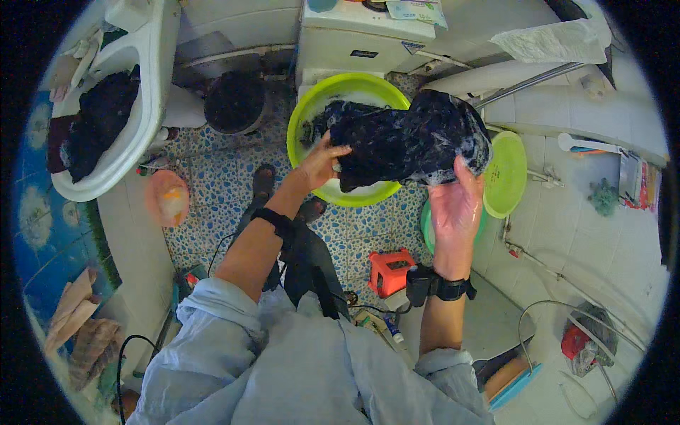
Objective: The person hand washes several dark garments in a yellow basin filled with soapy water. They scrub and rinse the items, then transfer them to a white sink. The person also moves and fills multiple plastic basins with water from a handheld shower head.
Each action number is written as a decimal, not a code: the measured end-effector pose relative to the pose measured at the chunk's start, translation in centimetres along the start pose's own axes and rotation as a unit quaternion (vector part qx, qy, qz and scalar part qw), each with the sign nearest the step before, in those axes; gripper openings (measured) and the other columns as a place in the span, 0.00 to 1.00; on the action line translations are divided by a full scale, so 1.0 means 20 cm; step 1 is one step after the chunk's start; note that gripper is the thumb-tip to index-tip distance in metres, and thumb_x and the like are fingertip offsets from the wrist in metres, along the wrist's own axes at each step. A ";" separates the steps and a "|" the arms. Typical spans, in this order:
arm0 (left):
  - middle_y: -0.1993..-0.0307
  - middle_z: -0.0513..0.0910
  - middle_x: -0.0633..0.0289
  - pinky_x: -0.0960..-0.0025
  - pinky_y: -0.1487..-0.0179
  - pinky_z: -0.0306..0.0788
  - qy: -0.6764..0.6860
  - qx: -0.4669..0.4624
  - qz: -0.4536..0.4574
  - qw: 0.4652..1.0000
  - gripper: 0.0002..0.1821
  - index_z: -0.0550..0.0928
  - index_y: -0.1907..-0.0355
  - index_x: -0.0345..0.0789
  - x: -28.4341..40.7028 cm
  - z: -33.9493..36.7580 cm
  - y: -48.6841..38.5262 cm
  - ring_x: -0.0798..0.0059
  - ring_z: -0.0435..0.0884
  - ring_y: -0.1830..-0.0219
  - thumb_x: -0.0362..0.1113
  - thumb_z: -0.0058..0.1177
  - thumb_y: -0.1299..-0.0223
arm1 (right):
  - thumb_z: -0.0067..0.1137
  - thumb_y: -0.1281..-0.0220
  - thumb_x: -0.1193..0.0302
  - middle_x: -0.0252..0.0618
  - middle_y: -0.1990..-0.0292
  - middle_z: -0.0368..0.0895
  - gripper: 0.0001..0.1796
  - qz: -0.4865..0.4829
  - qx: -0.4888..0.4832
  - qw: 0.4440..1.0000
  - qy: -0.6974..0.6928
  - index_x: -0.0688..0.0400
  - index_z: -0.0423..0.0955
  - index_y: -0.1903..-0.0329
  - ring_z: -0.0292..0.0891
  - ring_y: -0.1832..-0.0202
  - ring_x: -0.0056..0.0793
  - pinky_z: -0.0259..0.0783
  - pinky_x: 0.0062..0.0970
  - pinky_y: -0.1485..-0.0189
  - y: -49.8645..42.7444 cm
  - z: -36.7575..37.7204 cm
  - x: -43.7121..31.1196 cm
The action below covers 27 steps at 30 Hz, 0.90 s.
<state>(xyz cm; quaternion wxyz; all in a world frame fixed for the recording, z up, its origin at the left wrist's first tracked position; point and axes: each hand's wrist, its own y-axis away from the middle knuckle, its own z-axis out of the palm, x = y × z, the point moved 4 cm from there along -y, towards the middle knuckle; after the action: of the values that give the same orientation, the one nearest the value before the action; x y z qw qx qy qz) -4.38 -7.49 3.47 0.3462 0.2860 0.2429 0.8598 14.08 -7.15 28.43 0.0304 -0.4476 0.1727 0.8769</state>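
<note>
A wet black garment (393, 141), streaked with soap suds, is stretched between my two hands. My left hand (324, 162) grips its left end, the thumb lying over the cloth. At the other end my right hand (459, 199) holds the fabric, thumb on the near edge and palm turned up; its fingers are hidden under the cloth. Both ends are raised over a lime-green basin (348, 200) on the floor. Whitish suds show inside the basin, and some dark cloth at its left may be part of the same garment.
A washbasin (135, 138) at left holds dark clothing (103, 125). A dark-filled bucket (235, 102) stands beside its pedestal. A red plastic stool (390, 271) is near my right forearm. Another green basin (504, 175) leans on the right wall. A pink basin (167, 197) lies left.
</note>
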 end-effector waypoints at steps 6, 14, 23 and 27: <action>0.53 0.80 0.63 0.71 0.47 0.72 -0.169 0.071 0.195 0.963 0.26 0.71 0.40 0.34 0.45 0.25 0.06 0.74 0.78 0.54 0.30 0.58 0.43 | 0.59 0.43 0.79 0.32 0.53 0.77 0.23 0.057 0.002 0.990 0.132 0.57 0.68 0.44 0.73 0.52 0.27 0.69 0.33 0.44 -0.05 -0.24 0.19; 0.58 0.81 0.61 0.72 0.50 0.70 -0.334 -0.083 0.245 0.906 0.24 0.75 0.48 0.27 0.57 0.90 0.19 0.77 0.76 0.57 0.36 0.62 0.46 | 0.69 0.49 0.67 0.44 0.45 0.71 0.33 0.215 0.021 0.873 0.436 0.67 0.66 0.43 0.68 0.45 0.32 0.67 0.30 0.44 -0.05 -0.81 0.77; 0.63 0.81 0.59 0.67 0.57 0.71 -0.441 -0.265 0.464 0.721 0.18 0.78 0.55 0.28 0.77 1.76 0.77 0.72 0.77 0.63 0.37 0.58 0.46 | 0.79 0.68 0.59 0.48 0.32 0.57 0.61 0.015 -0.123 0.844 0.522 0.65 0.50 0.31 0.54 0.32 0.43 0.54 0.35 0.30 -0.11 -0.86 0.83; 0.64 0.81 0.59 0.68 0.58 0.71 -0.484 -0.272 0.485 0.675 0.18 0.78 0.55 0.28 0.95 1.79 0.96 0.74 0.77 0.64 0.37 0.58 0.46 | 0.72 0.61 0.62 0.46 0.34 0.59 0.52 0.062 -0.126 0.899 0.415 0.62 0.53 0.32 0.56 0.33 0.43 0.56 0.35 0.31 -0.24 -0.81 0.93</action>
<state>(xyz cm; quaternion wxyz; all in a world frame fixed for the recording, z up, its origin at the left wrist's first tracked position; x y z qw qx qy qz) -0.84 2.12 47.15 0.0119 0.6331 -0.3764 0.6763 16.53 -9.82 3.64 -0.1551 -0.7594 0.0847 0.6262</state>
